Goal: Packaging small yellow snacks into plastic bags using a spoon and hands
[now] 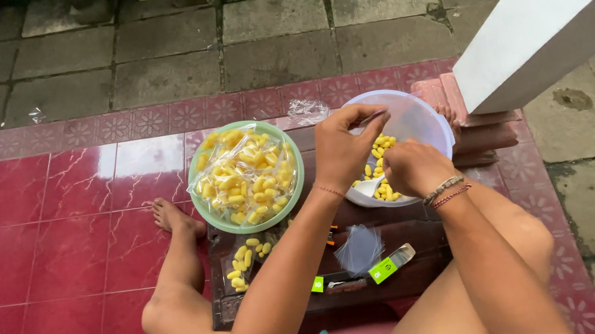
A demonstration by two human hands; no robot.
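Observation:
My left hand pinches the edge of a small clear plastic bag over a white bowl holding yellow snack pieces. Beside it, my right hand is closed inside the same bowl, near a white spoon lying in the snacks. What the right hand holds is hidden by its fingers.
A green bowl piled with filled clear bags of yellow snacks sits to the left. A dark wooden board carries loose snack pieces, empty clear bags and green-tagged tools. My bare foot rests on red tiles; a white pillar rises right.

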